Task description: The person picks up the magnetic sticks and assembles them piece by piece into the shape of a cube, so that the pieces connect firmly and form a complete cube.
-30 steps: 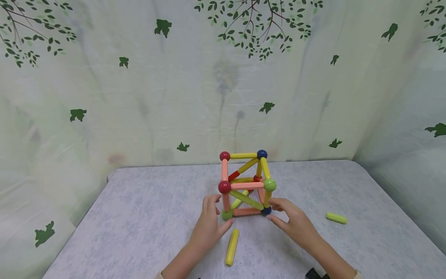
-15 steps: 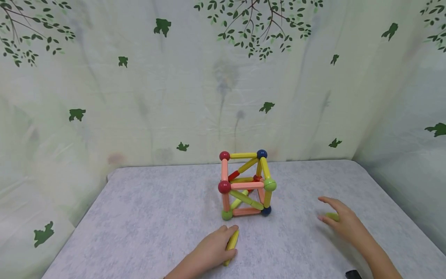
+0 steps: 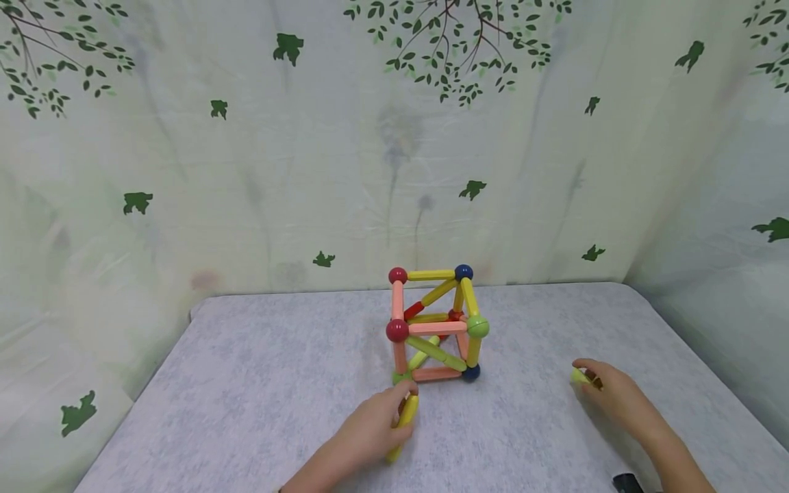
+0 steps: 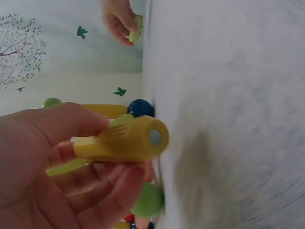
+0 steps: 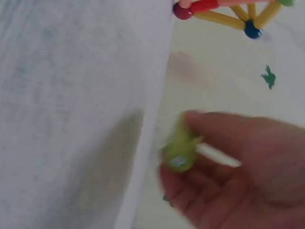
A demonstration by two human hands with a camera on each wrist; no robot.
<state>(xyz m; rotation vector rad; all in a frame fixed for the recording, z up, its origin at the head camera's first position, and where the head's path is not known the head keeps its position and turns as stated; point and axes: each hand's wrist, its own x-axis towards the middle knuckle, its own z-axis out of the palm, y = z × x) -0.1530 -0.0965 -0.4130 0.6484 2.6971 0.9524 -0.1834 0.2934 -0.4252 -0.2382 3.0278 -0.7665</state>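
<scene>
Between thumb and fingers, my left hand (image 3: 372, 424) pinches a yellow magnetic rod (image 3: 405, 419) just in front of a cube-shaped frame. In the left wrist view, the silvery magnet in the tip of that yellow rod (image 4: 128, 139) faces the camera. Off to the right, my right hand (image 3: 619, 397) pinches a short yellow-green magnetic rod (image 3: 579, 376), which looks blurred in the right wrist view (image 5: 180, 150). The magnetic-rod frame (image 3: 437, 329) stands on the table, built of pink, yellow, red and green rods joined by red, blue and green balls. My left fingertips overlap its front-left green ball.
A grey-white cloth covers the table (image 3: 277, 356). Behind it hangs a pale curtain (image 3: 296, 171) printed with leaves and branches. A small black object (image 3: 627, 483) lies at the front edge near my right forearm.
Both hands have left the frame. My left hand has gone to the yellow rod and picked it up; my right hand has moved right and taken the yellow-green rod. The frame stays put.
</scene>
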